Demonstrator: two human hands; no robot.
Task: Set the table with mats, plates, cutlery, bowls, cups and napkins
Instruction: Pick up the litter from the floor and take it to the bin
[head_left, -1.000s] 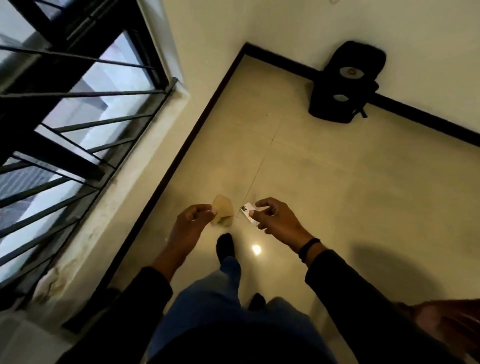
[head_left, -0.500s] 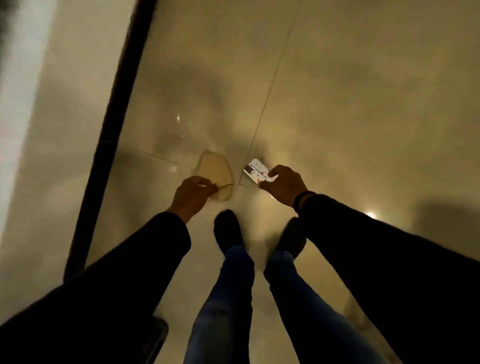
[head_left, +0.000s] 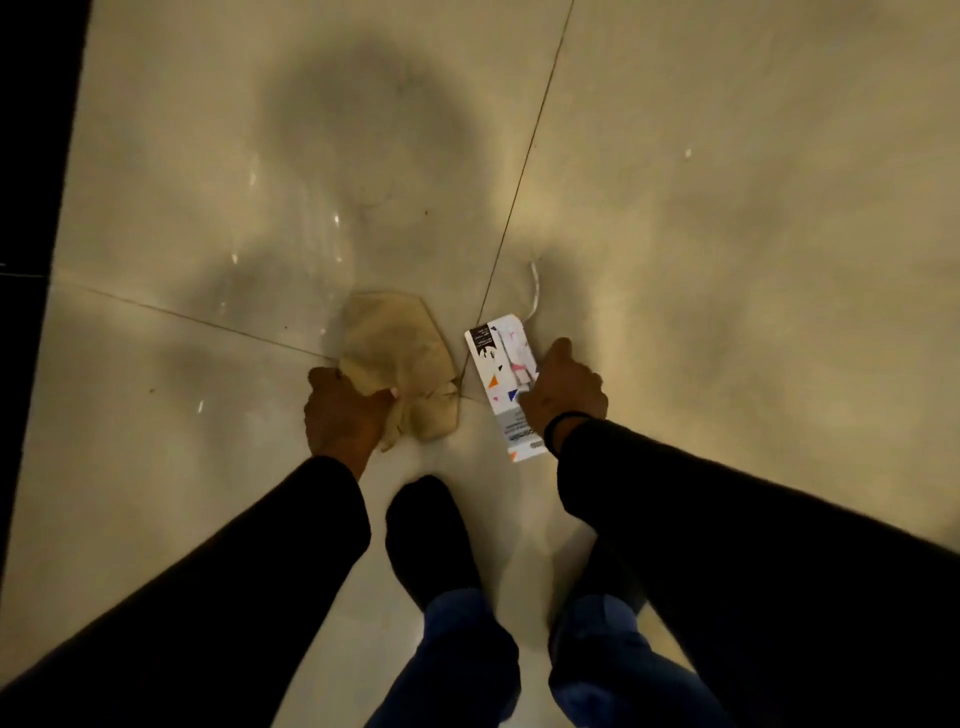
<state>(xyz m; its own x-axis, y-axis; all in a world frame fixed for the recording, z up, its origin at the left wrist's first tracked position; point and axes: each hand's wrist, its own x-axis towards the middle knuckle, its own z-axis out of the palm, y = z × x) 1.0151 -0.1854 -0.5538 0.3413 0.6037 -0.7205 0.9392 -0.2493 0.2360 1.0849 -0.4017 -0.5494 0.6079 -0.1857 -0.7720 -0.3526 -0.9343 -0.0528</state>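
I look straight down at a glossy beige tiled floor (head_left: 727, 260). My left hand (head_left: 343, 410) grips a crumpled beige napkin or paper piece (head_left: 400, 358) low over the floor. My right hand (head_left: 563, 389) holds a white card tag (head_left: 501, 384) printed with small coloured triangles and dark text; a thin white string (head_left: 534, 291) trails from its far end. Both hands hang low, just ahead of my feet. No table, mats, plates or cutlery are in view.
My dark-socked left foot (head_left: 428, 540) and blue-trousered legs (head_left: 467, 660) stand right below the hands. A black skirting strip (head_left: 31, 208) runs along the left edge. Tile joints cross beneath the napkin.
The view has tipped from the room corner down to the floor. Both hands have dropped closer to the tiles, still holding the beige piece and the card.
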